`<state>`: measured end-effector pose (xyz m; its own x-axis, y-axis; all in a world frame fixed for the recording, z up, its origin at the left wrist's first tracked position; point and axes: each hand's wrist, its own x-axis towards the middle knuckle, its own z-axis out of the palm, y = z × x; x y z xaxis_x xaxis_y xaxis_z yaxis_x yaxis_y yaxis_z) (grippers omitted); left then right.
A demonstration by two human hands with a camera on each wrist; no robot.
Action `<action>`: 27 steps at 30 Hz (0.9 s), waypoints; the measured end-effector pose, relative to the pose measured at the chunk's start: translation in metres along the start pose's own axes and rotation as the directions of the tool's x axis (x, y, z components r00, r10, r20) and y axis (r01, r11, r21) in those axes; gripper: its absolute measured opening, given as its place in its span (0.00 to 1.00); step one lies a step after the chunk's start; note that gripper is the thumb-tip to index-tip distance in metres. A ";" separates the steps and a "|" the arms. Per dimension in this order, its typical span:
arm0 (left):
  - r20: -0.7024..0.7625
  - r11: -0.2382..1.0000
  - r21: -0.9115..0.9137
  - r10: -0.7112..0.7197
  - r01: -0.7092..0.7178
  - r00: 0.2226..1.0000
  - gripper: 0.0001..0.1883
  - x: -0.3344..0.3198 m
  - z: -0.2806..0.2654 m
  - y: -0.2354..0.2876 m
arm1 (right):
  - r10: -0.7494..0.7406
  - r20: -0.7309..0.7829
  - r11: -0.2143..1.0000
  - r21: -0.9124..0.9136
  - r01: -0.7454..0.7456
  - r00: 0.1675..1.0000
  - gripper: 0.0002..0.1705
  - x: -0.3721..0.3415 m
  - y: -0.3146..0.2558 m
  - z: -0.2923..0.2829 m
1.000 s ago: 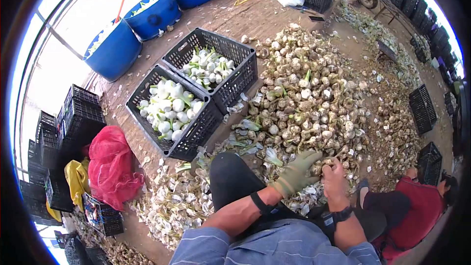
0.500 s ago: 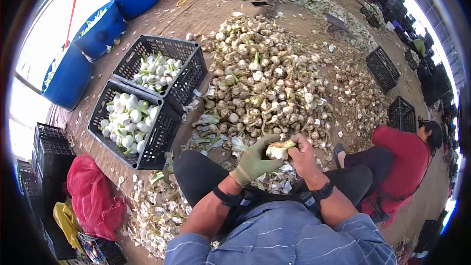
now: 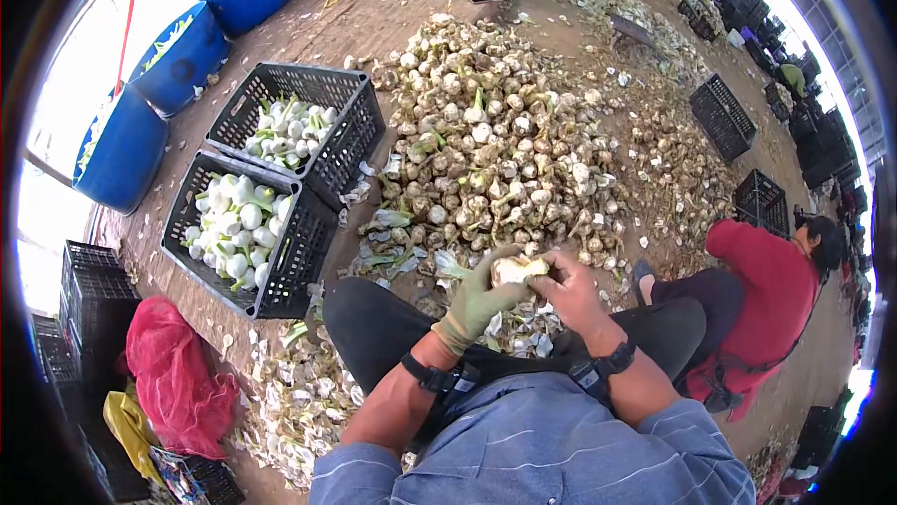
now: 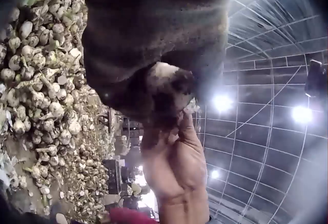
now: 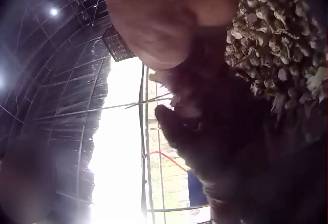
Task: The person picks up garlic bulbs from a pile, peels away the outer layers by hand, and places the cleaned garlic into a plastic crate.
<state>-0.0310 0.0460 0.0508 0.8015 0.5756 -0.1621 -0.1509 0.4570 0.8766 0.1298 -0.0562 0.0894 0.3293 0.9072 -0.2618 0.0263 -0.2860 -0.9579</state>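
In the head view my gloved left hand (image 3: 478, 301) grips a garlic bulb (image 3: 509, 270), its fingers curled round the left side. My bare right hand (image 3: 572, 292) pinches the stem end of the same bulb with thumb and fingers. Both hands are held over my lap, just in front of the large heap of unpeeled garlic (image 3: 495, 159). In the left wrist view the dark glove (image 4: 154, 34) covers most of the bulb (image 4: 166, 71). The right wrist view is dark, and the bulb is hard to make out there.
Two black crates (image 3: 313, 253) of white bulbs stand left of the heap. Peeled skins (image 3: 294, 412) litter the floor by my left leg. A person in red (image 3: 766, 290) sits at the right. Blue tubs (image 3: 121, 155) and a red net (image 3: 173, 374) are at the left.
Since one second ago, both hands have come back from the heap's near edge with a bulb between them. Over the last half second the hands and bulb have shifted only slightly.
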 end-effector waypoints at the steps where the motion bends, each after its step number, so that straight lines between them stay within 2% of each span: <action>1: -0.038 0.973 -0.212 -0.106 0.095 0.994 0.32 -0.005 0.003 0.009 | -0.105 0.019 0.990 -0.097 0.107 0.994 0.16 0.001 0.000 -0.001; 4: -0.096 0.884 -0.466 -0.095 0.040 0.991 0.31 -0.009 0.000 -0.012 | -0.394 0.138 0.834 -0.362 0.416 0.909 0.13 0.005 -0.002 -0.005; 5: -0.078 0.844 -0.535 -0.106 0.049 0.991 0.31 -0.012 0.004 -0.015 | -0.391 0.135 0.844 -0.343 0.413 0.911 0.11 0.005 -0.003 -0.004; 7: -0.030 0.840 -0.537 -0.114 0.081 0.993 0.31 -0.016 0.006 -0.013 | -0.383 0.130 0.862 -0.307 0.404 0.915 0.08 0.003 -0.007 -0.002; 9: 0.055 0.856 -0.505 -0.100 0.114 0.994 0.33 -0.016 -0.003 -0.018 | -0.214 0.052 0.976 -0.015 0.215 0.975 0.06 0.002 0.001 -0.003; 10: 0.062 0.866 -0.493 -0.061 0.083 0.996 0.34 -0.018 -0.003 -0.011 | -0.119 0.033 0.984 0.139 0.114 0.992 0.05 0.003 0.007 -0.004; 11: 0.073 0.876 -0.479 -0.021 0.054 0.997 0.35 -0.022 0.001 0.001 | -0.139 -0.110 0.979 0.136 0.154 0.984 0.05 0.012 0.013 -0.007; 12: 0.086 0.886 -0.464 0.019 0.023 0.996 0.36 -0.022 0.004 0.008 | -0.108 -0.129 0.973 0.189 0.132 0.986 0.06 0.012 0.015 -0.012; 13: 0.058 0.898 -0.439 -0.003 0.028 0.998 0.43 -0.020 0.004 0.001 | -0.076 -0.146 0.964 0.241 0.110 0.986 0.07 0.010 0.008 -0.013; 15: 0.095 0.888 -0.457 -0.012 0.055 0.995 0.42 -0.020 -0.001 -0.008 | 0.012 -0.161 0.944 0.327 0.042 0.987 0.07 0.005 -0.008 -0.013; 18: 0.151 0.817 -0.573 0.024 0.068 0.988 0.41 -0.022 -0.004 -0.009 | -0.044 -0.321 0.907 0.385 0.172 0.946 0.09 0.010 0.004 -0.017; 19: 0.165 0.779 -0.623 0.047 0.067 0.985 0.41 -0.023 -0.004 -0.008 | -0.035 -0.355 0.867 0.454 0.205 0.934 0.12 0.016 0.004 -0.026; 21: 0.093 0.807 -0.589 0.008 0.049 0.996 0.39 -0.022 -0.006 -0.005 | -0.025 -0.206 0.988 0.141 0.055 0.978 0.18 0.011 0.006 -0.030; 22: 0.053 0.821 -0.570 -0.009 0.038 0.999 0.39 -0.021 -0.008 -0.004 | -0.001 -0.129 0.999 -0.032 -0.003 0.992 0.21 0.008 0.001 -0.029; 23: 0.001 0.840 -0.543 -0.023 0.020 1.000 0.35 -0.020 -0.007 -0.005 | -0.050 0.107 0.935 -0.345 0.085 0.993 0.27 -0.004 -0.021 -0.024; 24: -0.007 0.881 -0.470 -0.052 0.042 0.999 0.34 -0.020 -0.009 -0.008 | -0.126 0.132 0.866 -0.469 0.174 0.983 0.26 -0.009 -0.017 -0.024; 26: -0.027 0.943 -0.320 -0.105 0.091 0.994 0.32 -0.016 -0.013 -0.009 | -0.259 0.212 0.656 -0.678 0.332 0.942 0.25 -0.015 -0.018 -0.023; 27: 0.005 0.931 -0.344 -0.128 0.122 0.992 0.30 -0.017 -0.012 -0.008 | -0.290 0.084 0.777 -0.560 0.286 0.953 0.19 -0.017 -0.022 -0.022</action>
<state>-0.0505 0.0412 0.0412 0.8171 0.5091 -0.2703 -0.2421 0.7288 0.6405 0.1441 -0.0721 0.1173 0.2268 0.9738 0.0187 0.6434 -0.1354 -0.7535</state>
